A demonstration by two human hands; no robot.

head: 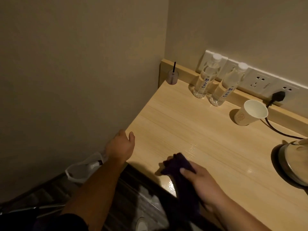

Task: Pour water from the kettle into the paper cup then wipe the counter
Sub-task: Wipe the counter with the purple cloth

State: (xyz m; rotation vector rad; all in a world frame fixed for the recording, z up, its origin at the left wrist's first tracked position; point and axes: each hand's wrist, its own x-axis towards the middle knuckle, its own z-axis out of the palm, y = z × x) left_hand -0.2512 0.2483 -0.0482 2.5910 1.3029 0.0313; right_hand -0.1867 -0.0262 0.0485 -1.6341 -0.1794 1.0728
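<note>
A dark purple cloth lies bunched on the light wooden counter near its front edge, and my right hand grips it from the right. My left hand rests at the counter's left corner with fingers loosely apart and nothing in it. A white paper cup stands upright at the back right. The steel kettle sits on its base at the right edge, partly cut off by the frame.
Two clear water bottles stand at the back by a row of wall sockets. A black plug and cord run behind the cup to the kettle. A small diffuser jar stands in the far corner. A bin with a white liner sits on the floor.
</note>
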